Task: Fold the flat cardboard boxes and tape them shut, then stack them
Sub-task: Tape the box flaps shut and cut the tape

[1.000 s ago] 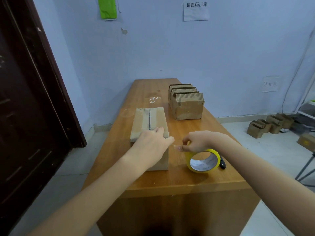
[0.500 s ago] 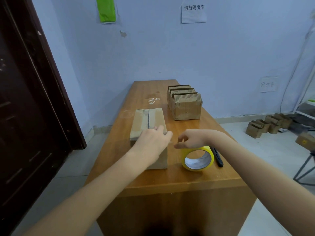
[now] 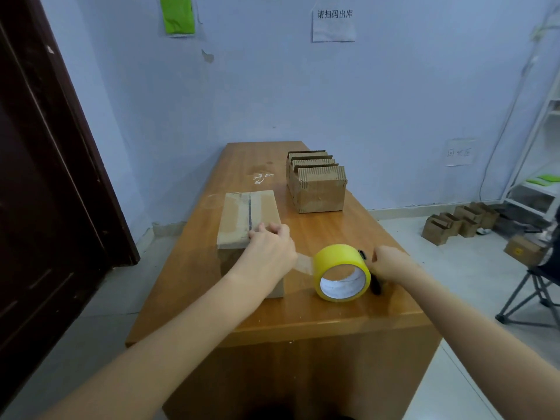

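A folded cardboard box (image 3: pixel 242 213) with old tape along its top seam lies on the wooden table (image 3: pixel 303 313). My left hand (image 3: pixel 269 253) rests on the box's near end, fingers curled over the top edge. A strip of clear tape (image 3: pixel 304 263) stretches from under that hand to the yellow tape roll (image 3: pixel 341 272), which stands on its edge just right of the box. Right of the roll, my right hand (image 3: pixel 391 265) curls its fingers round a black utility knife (image 3: pixel 375 284) lying on the table.
An open carton packed with flat cardboard boxes (image 3: pixel 316 183) stands further back on the table. Several small boxes (image 3: pixel 454 222) sit on the floor at the right, near a white shelf (image 3: pixel 542 177) and a folding chair (image 3: pixel 533 286). A dark door (image 3: pixel 45 177) is on the left.
The tape roll has shifted right, drawing a strip of tape out from the box. My right hand let go of the tape and moved right onto the black knife. My left hand's fingers have curled.
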The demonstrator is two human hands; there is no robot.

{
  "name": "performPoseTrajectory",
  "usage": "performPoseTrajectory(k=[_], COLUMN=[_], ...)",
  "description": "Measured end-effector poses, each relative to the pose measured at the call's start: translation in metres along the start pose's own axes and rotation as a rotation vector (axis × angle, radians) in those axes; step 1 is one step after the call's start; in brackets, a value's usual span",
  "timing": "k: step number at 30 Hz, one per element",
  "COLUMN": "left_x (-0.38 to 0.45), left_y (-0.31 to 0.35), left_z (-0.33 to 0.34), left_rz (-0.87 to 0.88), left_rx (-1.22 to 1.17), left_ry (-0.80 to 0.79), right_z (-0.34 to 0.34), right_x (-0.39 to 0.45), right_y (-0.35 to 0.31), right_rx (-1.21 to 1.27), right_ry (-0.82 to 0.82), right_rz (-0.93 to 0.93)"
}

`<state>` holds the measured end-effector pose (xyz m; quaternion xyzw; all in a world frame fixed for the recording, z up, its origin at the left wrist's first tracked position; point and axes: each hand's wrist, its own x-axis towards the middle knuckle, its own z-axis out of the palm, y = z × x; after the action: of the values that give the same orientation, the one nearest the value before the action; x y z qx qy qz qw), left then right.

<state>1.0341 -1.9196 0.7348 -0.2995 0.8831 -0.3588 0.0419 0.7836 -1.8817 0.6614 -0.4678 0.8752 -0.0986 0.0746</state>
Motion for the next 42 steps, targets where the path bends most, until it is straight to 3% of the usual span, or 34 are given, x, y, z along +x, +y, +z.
performPoseTrajectory(k=[4,6,10,13,15,19,22,31,42], left_x=[-0.001,-0.004,-0.011,-0.011,-0.01,-0.012,-0.012,-0.01,-0.01], left_y=[-0.022,-0.036,-0.048,-0.043,-0.042,-0.043,-0.042,-0.045,-0.046], left_z=[0.011,0.013,0.023,0.024,0.026,0.029,0.029,0.031,0.026], left_rz=[-0.011,0.007,-0.034,-0.078,-0.09,-0.083,-0.079,-0.096,-0.063], left_rx=[-0.227,-0.318,-0.532,-0.573,-0.601,-0.634,-0.627,-0.633,-0.598], left_ry=[0.102,0.104,0.139,0.235,0.265,0.289,0.261,0.277,0.239], right_z=[0.007,0.006,-0.02,-0.048,-0.061,-0.068,-0.059,-0.034,-0.025], right_x=[-0.002,0.005,-0.006,-0.036,-0.056,-0.091,-0.103,-0.104,-0.111], right_y=[-0.002,-0.002,-0.011,-0.031,-0.047,-0.075,-0.086,-0.093,-0.098], right_rx=[-0.008,0.117,0.451,0.597,0.592,0.774,0.747,0.575,0.445], right_ry=[-0.025,-0.013,0.232,0.307,0.239,-0.149,-0.239,-0.042,0.034], right_rz=[0.025,0.067,0.09,-0.075,-0.164,-0.177,-0.219,-0.261,-0.26])
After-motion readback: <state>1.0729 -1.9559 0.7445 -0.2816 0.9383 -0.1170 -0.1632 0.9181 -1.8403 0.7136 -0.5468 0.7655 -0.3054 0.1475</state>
